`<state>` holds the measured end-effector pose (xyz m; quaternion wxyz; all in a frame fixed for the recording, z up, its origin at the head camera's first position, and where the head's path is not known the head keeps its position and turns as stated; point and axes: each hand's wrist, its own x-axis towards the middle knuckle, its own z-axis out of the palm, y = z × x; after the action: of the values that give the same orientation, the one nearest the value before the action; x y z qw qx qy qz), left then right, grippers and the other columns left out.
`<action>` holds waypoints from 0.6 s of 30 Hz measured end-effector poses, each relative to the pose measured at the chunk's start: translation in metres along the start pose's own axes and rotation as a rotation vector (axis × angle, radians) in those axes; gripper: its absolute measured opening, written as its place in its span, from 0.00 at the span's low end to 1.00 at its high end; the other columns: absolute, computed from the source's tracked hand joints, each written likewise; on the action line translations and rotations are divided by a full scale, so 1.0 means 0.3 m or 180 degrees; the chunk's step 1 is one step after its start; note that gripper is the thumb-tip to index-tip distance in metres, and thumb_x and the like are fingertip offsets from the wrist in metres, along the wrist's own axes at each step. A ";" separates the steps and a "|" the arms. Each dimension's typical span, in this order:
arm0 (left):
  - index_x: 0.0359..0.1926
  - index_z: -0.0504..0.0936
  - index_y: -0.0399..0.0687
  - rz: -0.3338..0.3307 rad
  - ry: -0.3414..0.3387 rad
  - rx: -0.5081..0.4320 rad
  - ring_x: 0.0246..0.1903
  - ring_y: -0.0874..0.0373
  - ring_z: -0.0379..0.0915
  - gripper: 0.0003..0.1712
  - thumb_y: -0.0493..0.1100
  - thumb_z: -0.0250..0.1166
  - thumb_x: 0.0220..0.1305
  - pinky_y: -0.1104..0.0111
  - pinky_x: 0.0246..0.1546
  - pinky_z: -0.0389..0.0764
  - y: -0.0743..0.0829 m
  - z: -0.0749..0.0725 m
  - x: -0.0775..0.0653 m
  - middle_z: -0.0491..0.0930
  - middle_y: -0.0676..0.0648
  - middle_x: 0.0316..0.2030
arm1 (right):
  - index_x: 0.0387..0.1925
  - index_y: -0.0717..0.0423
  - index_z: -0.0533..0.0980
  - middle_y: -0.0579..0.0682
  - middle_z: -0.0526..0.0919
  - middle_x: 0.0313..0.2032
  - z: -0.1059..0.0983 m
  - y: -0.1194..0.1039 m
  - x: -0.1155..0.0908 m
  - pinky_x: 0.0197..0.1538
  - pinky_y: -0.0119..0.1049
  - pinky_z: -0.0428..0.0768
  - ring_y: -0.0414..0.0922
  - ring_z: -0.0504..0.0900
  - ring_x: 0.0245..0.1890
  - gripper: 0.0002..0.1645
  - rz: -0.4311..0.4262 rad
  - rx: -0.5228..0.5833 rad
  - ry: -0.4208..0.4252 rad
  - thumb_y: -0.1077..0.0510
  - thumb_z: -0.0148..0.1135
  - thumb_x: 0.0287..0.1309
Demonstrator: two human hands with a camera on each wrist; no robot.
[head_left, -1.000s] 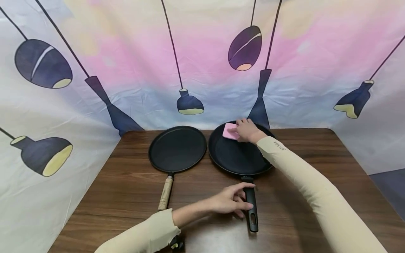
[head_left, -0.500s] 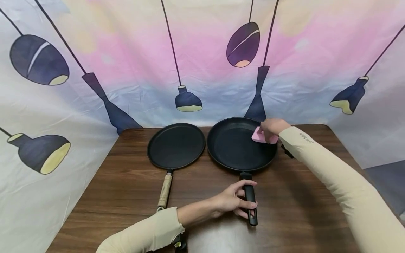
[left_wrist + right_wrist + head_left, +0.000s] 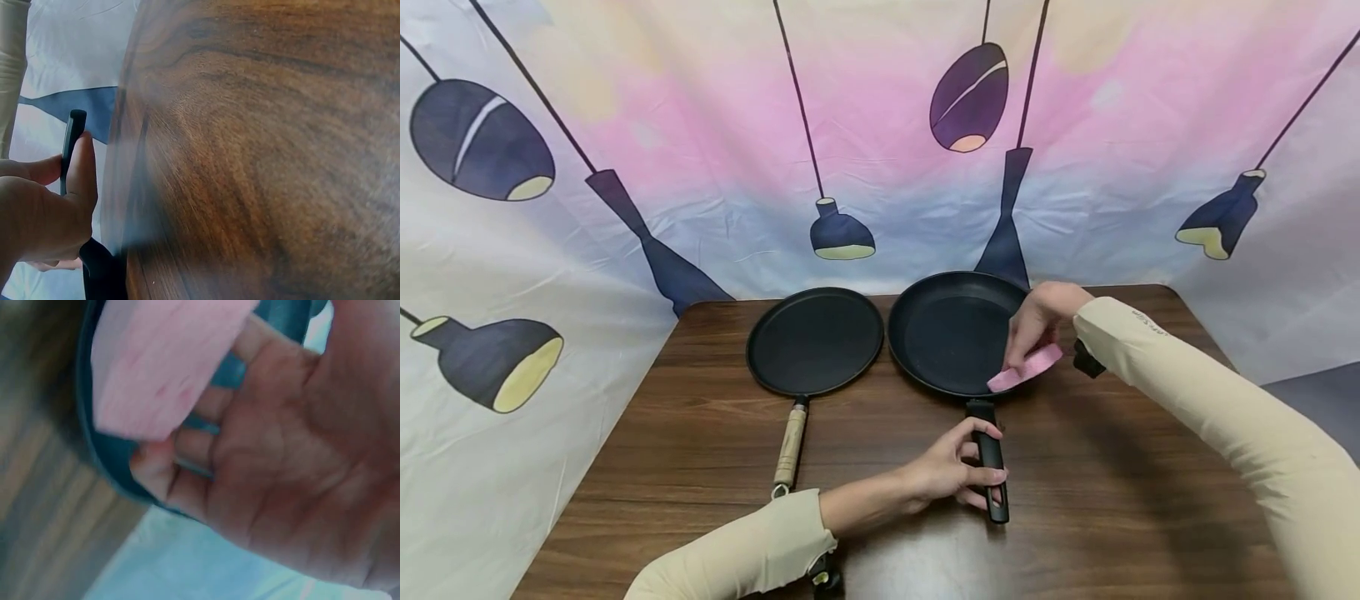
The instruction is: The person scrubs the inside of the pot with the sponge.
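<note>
Your left hand [image 3: 949, 472] grips the slotted black handle [image 3: 991, 454], your right hand [image 3: 1036, 321] the pink block sponge [image 3: 1028, 368] at the near-right rim of the round black frying pan [image 3: 951, 333], by the wood-grain worktop's [image 3: 700, 417] far edge. Wiping seems the step; the next stroke needs the pan steady.

To my left, a flat black pan [image 3: 815, 342] is lying on the brown wood-grain table [image 3: 880, 433], its pale wooden handle [image 3: 790, 446] pointing toward me. Beyond it, I am facing a pastel cloth [image 3: 722, 125] printed with dark lamps [image 3: 842, 232].
</note>
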<state>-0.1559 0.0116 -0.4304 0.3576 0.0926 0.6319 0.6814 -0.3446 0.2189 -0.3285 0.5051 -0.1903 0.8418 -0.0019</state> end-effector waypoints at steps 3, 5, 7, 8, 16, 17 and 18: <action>0.65 0.69 0.44 0.0010 -0.0020 -0.0004 0.33 0.50 0.85 0.27 0.29 0.65 0.68 0.63 0.32 0.90 -0.001 0.000 0.002 0.81 0.45 0.37 | 0.52 0.48 0.82 0.41 0.75 0.41 -0.002 -0.017 0.038 0.46 0.32 0.78 0.38 0.72 0.41 0.22 -0.0341 0.0315 -0.0239 0.45 0.59 0.60; 0.65 0.68 0.44 0.0017 -0.0021 -0.0018 0.32 0.52 0.85 0.27 0.29 0.65 0.68 0.64 0.32 0.90 0.001 -0.006 0.001 0.81 0.45 0.37 | 0.51 0.52 0.79 0.43 0.74 0.42 -0.013 -0.036 0.078 0.46 0.32 0.78 0.38 0.71 0.42 0.21 -0.0549 0.0570 -0.0373 0.44 0.56 0.63; 0.64 0.68 0.44 0.0020 -0.0023 -0.0026 0.31 0.54 0.84 0.27 0.29 0.65 0.68 0.64 0.31 0.90 0.001 -0.011 0.000 0.81 0.45 0.37 | 0.53 0.55 0.75 0.47 0.74 0.45 -0.025 -0.054 0.122 0.46 0.32 0.77 0.41 0.72 0.43 0.23 -0.0767 0.0865 -0.0463 0.44 0.53 0.66; 0.64 0.68 0.44 0.0020 -0.0029 -0.0028 0.30 0.55 0.84 0.27 0.29 0.65 0.68 0.65 0.31 0.90 0.002 -0.012 0.000 0.81 0.45 0.37 | 0.57 0.57 0.74 0.50 0.75 0.49 -0.031 -0.065 0.143 0.47 0.32 0.77 0.42 0.72 0.45 0.26 -0.0878 0.1004 -0.0469 0.44 0.52 0.67; 0.65 0.68 0.44 0.0021 -0.0093 -0.0097 0.31 0.55 0.84 0.28 0.27 0.65 0.67 0.63 0.35 0.90 0.002 -0.011 -0.004 0.81 0.45 0.38 | 0.78 0.49 0.61 0.54 0.76 0.48 -0.062 -0.138 0.275 0.44 0.35 0.70 0.44 0.68 0.38 0.38 -0.1683 0.0649 0.0864 0.54 0.60 0.71; 0.64 0.68 0.44 0.0019 -0.0096 -0.0103 0.31 0.55 0.84 0.28 0.26 0.65 0.67 0.63 0.34 0.90 -0.001 -0.010 -0.005 0.81 0.46 0.38 | 0.77 0.49 0.62 0.57 0.77 0.46 -0.063 -0.146 0.285 0.44 0.36 0.69 0.46 0.68 0.38 0.39 -0.1681 0.0432 0.1176 0.55 0.63 0.68; 0.64 0.69 0.44 0.0013 -0.0096 -0.0113 0.31 0.55 0.84 0.28 0.26 0.65 0.66 0.62 0.35 0.90 -0.003 -0.009 -0.006 0.81 0.46 0.38 | 0.76 0.49 0.64 0.60 0.77 0.49 -0.063 -0.152 0.293 0.46 0.38 0.69 0.48 0.70 0.41 0.39 -0.1636 0.0195 0.1492 0.56 0.66 0.66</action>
<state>-0.1558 0.0082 -0.4310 0.3673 0.0978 0.6140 0.6918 -0.3826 0.1447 -0.3850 0.2865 -0.3752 0.8590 -0.1979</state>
